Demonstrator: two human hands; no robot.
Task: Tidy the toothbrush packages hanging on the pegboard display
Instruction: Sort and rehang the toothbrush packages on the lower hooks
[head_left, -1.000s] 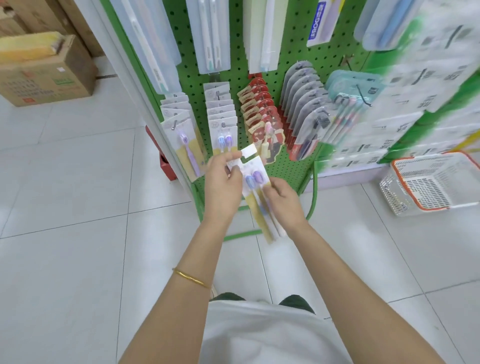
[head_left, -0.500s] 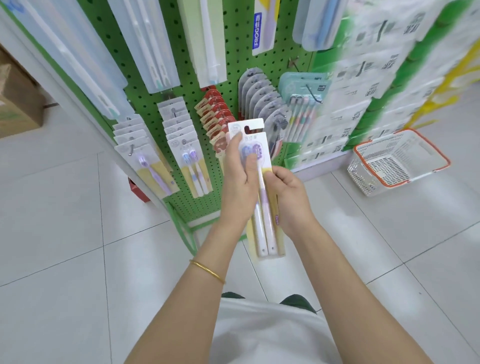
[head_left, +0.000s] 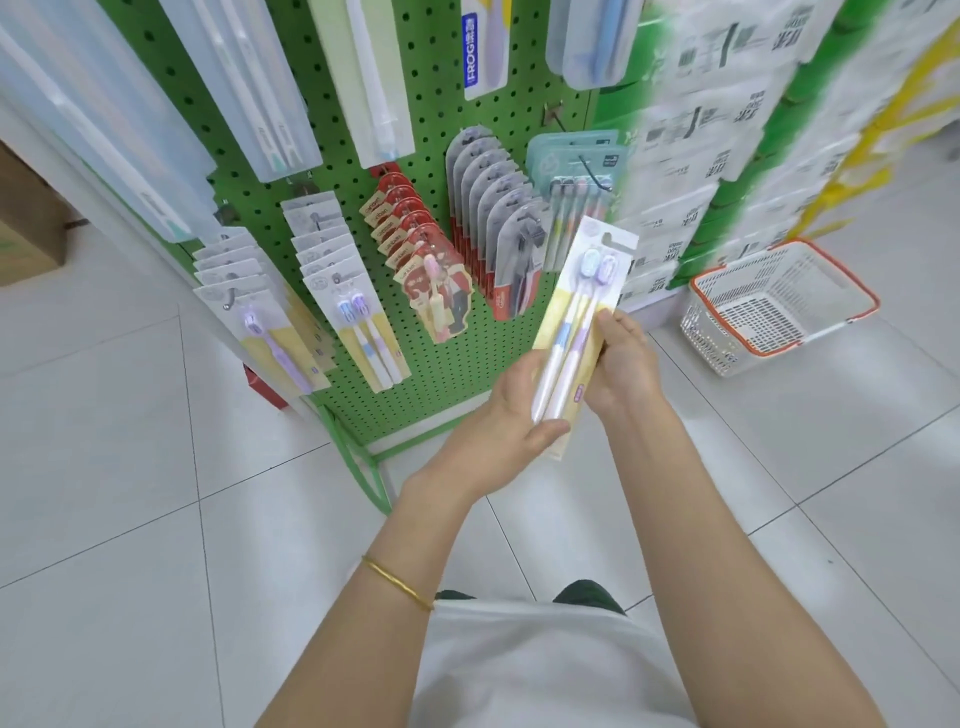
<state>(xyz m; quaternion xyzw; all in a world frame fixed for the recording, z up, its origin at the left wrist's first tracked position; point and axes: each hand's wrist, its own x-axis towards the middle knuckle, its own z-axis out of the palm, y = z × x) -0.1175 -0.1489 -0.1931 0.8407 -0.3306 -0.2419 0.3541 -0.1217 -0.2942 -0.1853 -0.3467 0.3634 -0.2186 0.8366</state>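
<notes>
A twin-toothbrush package (head_left: 581, 306) with blue and purple brush heads on a yellow and white card is held in front of the green pegboard (head_left: 431, 130). My left hand (head_left: 506, 415) grips its lower end, thumb across the handles. My right hand (head_left: 621, 364) holds its right edge from behind. The package leans to the right, its hang tab at the top. A matching row of twin-brush packages (head_left: 345, 296) hangs on a peg at lower left of the board, beside a row of single purple brush packages (head_left: 260, 317).
Red-carded packages (head_left: 421, 260), grey and red packages (head_left: 498, 228) and a teal multi-brush pack (head_left: 576, 192) hang on other pegs. Long clear toothbrush cases (head_left: 260, 88) hang higher up. A white basket with orange rim (head_left: 779, 306) stands on the tile floor at right, next to stacked tissue packs (head_left: 701, 156).
The package has swung from upright to leaning right. My left hand slid from its top down to its lower end. The view shifted, so the pegboard appears further left.
</notes>
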